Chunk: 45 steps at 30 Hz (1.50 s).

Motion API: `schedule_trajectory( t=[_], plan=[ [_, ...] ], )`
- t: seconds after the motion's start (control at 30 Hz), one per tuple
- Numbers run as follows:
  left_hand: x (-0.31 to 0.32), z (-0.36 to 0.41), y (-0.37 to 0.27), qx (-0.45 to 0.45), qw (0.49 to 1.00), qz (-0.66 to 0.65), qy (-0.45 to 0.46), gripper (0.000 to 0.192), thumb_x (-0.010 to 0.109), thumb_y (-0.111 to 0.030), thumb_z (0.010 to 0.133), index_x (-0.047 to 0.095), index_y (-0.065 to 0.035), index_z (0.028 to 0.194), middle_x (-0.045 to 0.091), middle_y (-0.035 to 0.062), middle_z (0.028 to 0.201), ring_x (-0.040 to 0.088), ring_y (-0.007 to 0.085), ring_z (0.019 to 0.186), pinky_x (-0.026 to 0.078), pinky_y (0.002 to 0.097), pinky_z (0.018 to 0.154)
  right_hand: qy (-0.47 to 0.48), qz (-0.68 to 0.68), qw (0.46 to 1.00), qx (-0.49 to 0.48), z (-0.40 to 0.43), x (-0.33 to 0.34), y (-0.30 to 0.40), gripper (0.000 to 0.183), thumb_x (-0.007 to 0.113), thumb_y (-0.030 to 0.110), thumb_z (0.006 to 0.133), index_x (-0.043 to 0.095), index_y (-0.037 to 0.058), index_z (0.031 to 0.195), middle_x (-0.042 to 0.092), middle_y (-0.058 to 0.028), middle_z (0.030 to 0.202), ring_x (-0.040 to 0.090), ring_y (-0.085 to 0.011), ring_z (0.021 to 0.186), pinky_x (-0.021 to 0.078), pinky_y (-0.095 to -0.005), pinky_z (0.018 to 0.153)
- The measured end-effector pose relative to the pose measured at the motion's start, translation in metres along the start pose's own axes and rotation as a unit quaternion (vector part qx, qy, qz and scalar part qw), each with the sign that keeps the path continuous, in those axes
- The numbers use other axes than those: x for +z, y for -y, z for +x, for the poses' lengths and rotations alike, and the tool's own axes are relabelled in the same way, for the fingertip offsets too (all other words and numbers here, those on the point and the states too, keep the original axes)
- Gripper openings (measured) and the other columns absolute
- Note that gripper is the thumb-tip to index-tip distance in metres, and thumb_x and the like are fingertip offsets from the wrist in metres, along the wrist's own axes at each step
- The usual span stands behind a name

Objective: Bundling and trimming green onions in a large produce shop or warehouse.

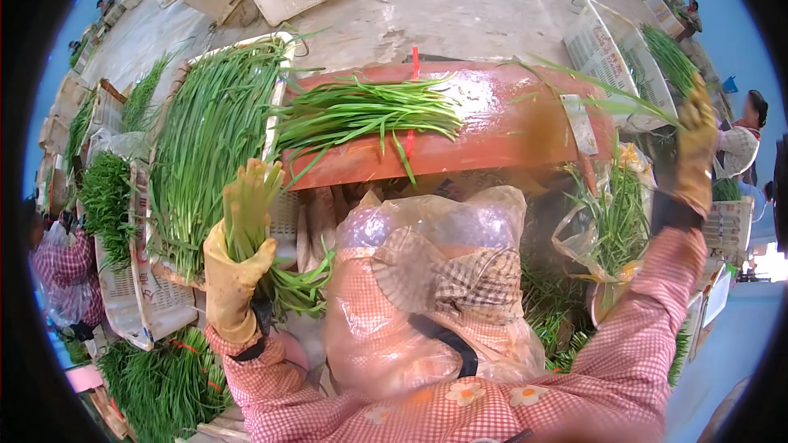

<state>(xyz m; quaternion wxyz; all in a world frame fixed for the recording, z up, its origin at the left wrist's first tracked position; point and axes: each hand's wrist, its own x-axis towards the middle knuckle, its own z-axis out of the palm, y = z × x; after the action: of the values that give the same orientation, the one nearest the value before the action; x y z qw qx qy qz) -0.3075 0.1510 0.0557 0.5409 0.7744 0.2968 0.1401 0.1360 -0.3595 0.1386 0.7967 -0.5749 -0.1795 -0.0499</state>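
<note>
My left hand, in a yellow rubber glove, grips a bunch of garlic chives. The bunch's pale stems point up, and its green leaves droop below toward my lap. Far to the right, my raised right hand, also gloved, holds a few long chive leaves that stretch left over the bench. On the wet reddish bench before me lies a loose pile of chives, its stem ends toward the right. A red tie strip runs beneath that pile.
A crate heaped with chives adjoins the bench's left end. A flat, pale blade-like piece rests at the right end. Below it hangs a plastic bag of leaves. Tied bundles lie lower left. Other people sit on both sides.
</note>
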Motion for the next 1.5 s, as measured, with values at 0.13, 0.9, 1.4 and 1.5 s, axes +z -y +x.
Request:
schedule_trajectory(
  t=[0.13, 0.9, 1.4, 1.5],
  plan=[
    [-0.001, 0.000, 0.004, 0.006, 1.000, -0.025, 0.000, 0.035, 0.073, -0.008, 0.076, 0.062, 0.0016, 0.107, 0.065, 0.0027, 0.094, 0.056, 0.0100, 0.081, 0.048, 0.0263, 0.075, 0.020, -0.400, 0.915, -0.041, 0.001, -0.206, 0.111, 0.047, 0.058, 0.017, 0.094, 0.049, 0.0024, 0.138, 0.063, -0.0081, 0.120, 0.064, -0.0136, 0.096, 0.0496, -0.0200, 0.074],
    [-0.004, 0.001, 0.010, -0.034, 0.999, -0.024, -0.033, 0.041, 0.072, -0.004, 0.074, 0.061, 0.0036, 0.112, 0.065, 0.0062, 0.100, 0.059, 0.0110, 0.084, 0.049, 0.0259, 0.076, 0.378, -0.534, 0.742, 0.147, -0.046, 0.264, -0.292, 0.029, 0.065, 0.030, 0.088, 0.071, 0.0123, 0.110, 0.072, -0.0138, 0.098, 0.067, -0.0301, 0.097, 0.0502, -0.0390, 0.088],
    [-0.007, 0.003, 0.013, -0.022, 0.997, -0.055, -0.052, 0.045, 0.075, -0.005, 0.073, 0.060, 0.0045, 0.115, 0.065, 0.0074, 0.101, 0.060, 0.0117, 0.083, 0.050, 0.0259, 0.076, 0.440, -0.580, 0.685, -0.023, -0.033, 0.255, -0.298, 0.039, 0.067, 0.032, 0.086, 0.064, 0.0162, 0.121, 0.064, -0.0163, 0.119, 0.054, -0.0338, 0.118, 0.0421, -0.0453, 0.100],
    [-0.007, 0.005, 0.014, -0.048, 0.997, -0.033, -0.042, 0.044, 0.075, -0.006, 0.073, 0.062, 0.0042, 0.113, 0.065, 0.0070, 0.101, 0.059, 0.0118, 0.083, 0.049, 0.0262, 0.076, 0.433, -0.573, 0.693, -0.057, -0.048, 0.261, -0.286, 0.045, 0.070, 0.040, 0.083, 0.064, 0.0165, 0.122, 0.067, -0.0179, 0.113, 0.059, -0.0360, 0.112, 0.0457, -0.0451, 0.095]
  ],
)
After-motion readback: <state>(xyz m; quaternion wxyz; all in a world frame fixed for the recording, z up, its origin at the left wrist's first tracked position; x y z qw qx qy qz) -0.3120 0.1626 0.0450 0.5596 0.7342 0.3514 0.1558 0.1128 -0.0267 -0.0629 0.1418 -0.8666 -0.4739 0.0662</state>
